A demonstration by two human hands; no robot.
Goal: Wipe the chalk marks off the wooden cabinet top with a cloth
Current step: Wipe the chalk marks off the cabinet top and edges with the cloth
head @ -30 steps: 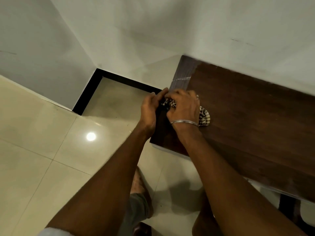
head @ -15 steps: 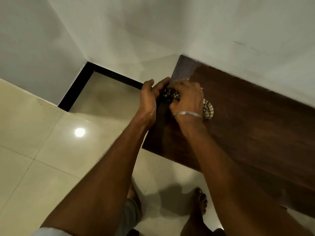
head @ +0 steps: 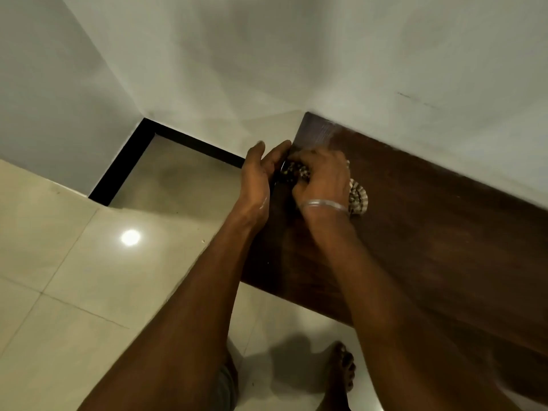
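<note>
Over the last second both hands have carried the cloth [head: 359,199] along the cabinet top [head: 439,238] toward its far left corner, and a bare foot [head: 341,369] has come into view on the floor below.

The cloth is bunched into a wad with a dark and pale pattern, striped where it shows. It lies on the dark brown wood close to the left edge, not far from the corner. Most of it is hidden under the right hand [head: 323,180]: one patch shows at the fingertips and a striped fold sticks out on the right, beside the wrist. The right hand's grip is closed over the wad, fingers curled down around it and pressing it onto the wood. A thin metal bangle [head: 324,204] sits on that wrist.

The left hand [head: 255,180] is at the cabinet's left edge, thumb and forefinger reaching toward the cloth. Whether its grip pinches the fabric or only rests against it cannot be told.

Pale chalk marks [head: 321,134] smear the wood at the far left corner, just beyond the hands. The rest of the top looks dark, with a faint grain.

The cabinet stands against a white wall [head: 267,60]. Glossy cream floor tiles [head: 89,292] lie to the left, showing a round light reflection [head: 130,237] and a black skirting strip [head: 124,169].
</note>
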